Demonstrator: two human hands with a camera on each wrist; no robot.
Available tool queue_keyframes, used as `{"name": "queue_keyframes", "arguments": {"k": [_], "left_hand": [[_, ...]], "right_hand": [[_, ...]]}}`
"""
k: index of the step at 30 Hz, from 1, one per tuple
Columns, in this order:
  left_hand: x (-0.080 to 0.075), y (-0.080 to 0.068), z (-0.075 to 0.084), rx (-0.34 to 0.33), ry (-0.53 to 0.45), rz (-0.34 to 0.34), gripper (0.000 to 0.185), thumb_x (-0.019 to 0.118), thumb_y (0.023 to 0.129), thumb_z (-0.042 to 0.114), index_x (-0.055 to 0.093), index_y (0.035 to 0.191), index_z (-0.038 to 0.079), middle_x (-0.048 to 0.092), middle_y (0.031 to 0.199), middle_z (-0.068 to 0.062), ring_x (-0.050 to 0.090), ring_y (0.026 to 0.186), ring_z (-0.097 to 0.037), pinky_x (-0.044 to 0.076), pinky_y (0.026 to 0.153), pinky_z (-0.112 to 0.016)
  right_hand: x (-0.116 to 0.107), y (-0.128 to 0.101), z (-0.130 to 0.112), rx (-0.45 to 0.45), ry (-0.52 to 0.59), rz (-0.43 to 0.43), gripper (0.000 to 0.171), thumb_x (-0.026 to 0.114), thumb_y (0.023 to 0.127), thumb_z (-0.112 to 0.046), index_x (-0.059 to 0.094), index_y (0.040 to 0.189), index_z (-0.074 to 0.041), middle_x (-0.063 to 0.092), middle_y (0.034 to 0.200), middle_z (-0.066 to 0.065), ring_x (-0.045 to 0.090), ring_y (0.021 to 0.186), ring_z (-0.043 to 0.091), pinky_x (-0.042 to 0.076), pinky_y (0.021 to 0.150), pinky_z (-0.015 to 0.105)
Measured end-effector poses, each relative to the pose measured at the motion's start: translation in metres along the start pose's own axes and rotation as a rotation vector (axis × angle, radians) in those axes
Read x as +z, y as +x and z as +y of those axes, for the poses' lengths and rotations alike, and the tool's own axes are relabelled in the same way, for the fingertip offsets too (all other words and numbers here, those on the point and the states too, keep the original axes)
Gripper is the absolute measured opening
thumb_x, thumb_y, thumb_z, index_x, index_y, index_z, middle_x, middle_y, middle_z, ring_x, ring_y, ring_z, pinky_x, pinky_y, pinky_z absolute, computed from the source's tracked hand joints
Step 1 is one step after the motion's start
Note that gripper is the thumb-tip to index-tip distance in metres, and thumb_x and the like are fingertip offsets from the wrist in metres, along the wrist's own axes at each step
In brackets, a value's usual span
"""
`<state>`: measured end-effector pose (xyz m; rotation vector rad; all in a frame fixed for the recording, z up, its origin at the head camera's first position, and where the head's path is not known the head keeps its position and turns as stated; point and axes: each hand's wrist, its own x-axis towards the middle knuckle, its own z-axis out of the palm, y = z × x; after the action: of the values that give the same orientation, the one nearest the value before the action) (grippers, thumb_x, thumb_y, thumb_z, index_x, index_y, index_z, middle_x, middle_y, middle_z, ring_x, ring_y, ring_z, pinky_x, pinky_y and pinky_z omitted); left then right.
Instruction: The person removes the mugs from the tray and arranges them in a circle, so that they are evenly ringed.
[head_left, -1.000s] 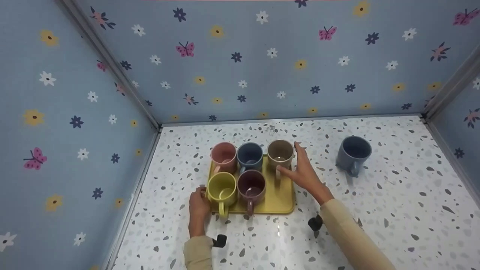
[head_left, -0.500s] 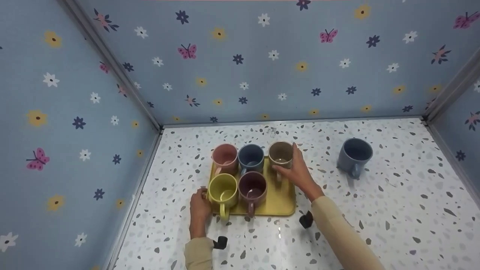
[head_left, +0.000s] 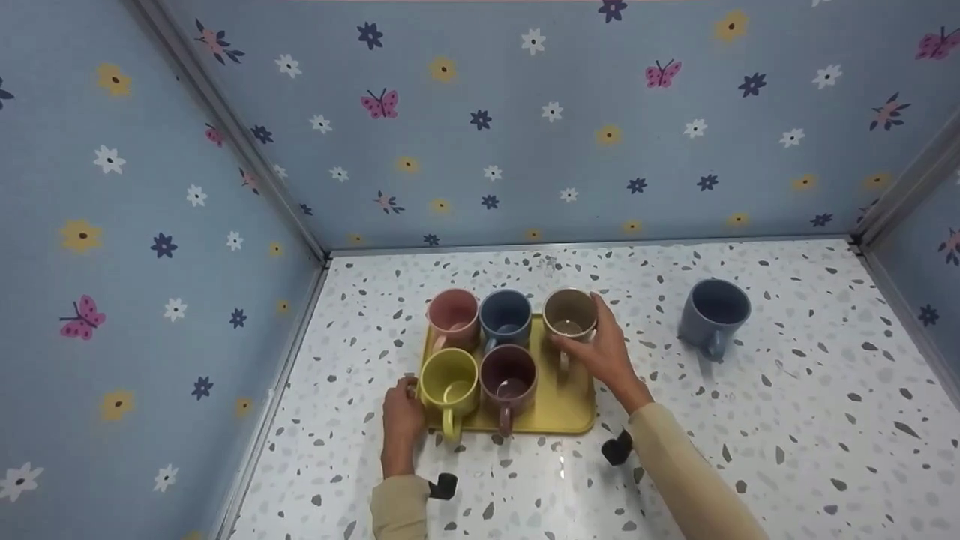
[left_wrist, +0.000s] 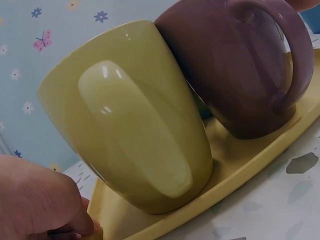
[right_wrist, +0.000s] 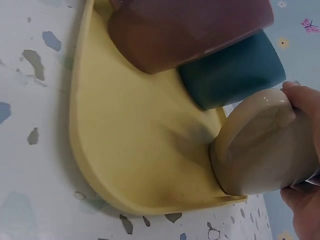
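A yellow tray [head_left: 564, 401] on the speckled table carries several mugs: pink [head_left: 453, 316], blue [head_left: 505, 316] and beige [head_left: 569, 313] at the back, yellow-green [head_left: 448, 380] and maroon [head_left: 508, 372] in front. My right hand [head_left: 600, 346] grips the beige mug [right_wrist: 265, 145], thumb by its handle and fingers round its far side. My left hand [head_left: 403, 415] holds the tray's front left corner [left_wrist: 107, 220], beside the yellow-green mug [left_wrist: 130, 125] and the maroon mug [left_wrist: 240, 65]. In the right wrist view the beige mug stands at the tray's [right_wrist: 135, 145] edge.
A grey-blue mug [head_left: 712, 315] stands alone on the table to the right of the tray. Flowered blue walls [head_left: 525, 135] close in the table on the left, back and right. Bare speckled tabletop [head_left: 787, 420] lies right of the tray.
My right hand has closed round the beige mug, fingers wrapping its far side. The left hand has stayed at the tray's corner.
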<state>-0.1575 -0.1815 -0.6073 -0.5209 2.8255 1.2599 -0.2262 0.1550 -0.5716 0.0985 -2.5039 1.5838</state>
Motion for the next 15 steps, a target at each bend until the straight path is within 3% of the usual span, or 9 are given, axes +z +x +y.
{"name": "queue_keyframes", "arguments": {"k": [10, 15], "left_hand": [[0.000, 0.003, 0.000, -0.021, -0.003, -0.026, 0.037, 0.044, 0.089, 0.000, 0.057, 0.124, 0.000, 0.057, 0.098, -0.019, 0.053, 0.089, -0.029, 0.043, 0.083, -0.045], [0.000, 0.003, -0.001, 0.006, 0.001, -0.014, 0.036, 0.046, 0.088, -0.001, 0.058, 0.121, -0.001, 0.057, 0.095, -0.020, 0.053, 0.087, -0.030, 0.043, 0.081, -0.046]], "right_hand": [[-0.023, -0.008, -0.008, -0.079, 0.035, 0.048, 0.093, 0.087, 0.067, -0.025, 0.037, 0.144, -0.007, 0.047, 0.140, 0.011, 0.044, 0.130, 0.027, 0.035, 0.108, 0.048], [-0.037, -0.018, -0.008, -0.061, 0.019, 0.067, 0.096, 0.086, 0.066, -0.034, 0.036, 0.144, -0.006, 0.048, 0.139, 0.012, 0.046, 0.128, 0.028, 0.037, 0.106, 0.049]]}}
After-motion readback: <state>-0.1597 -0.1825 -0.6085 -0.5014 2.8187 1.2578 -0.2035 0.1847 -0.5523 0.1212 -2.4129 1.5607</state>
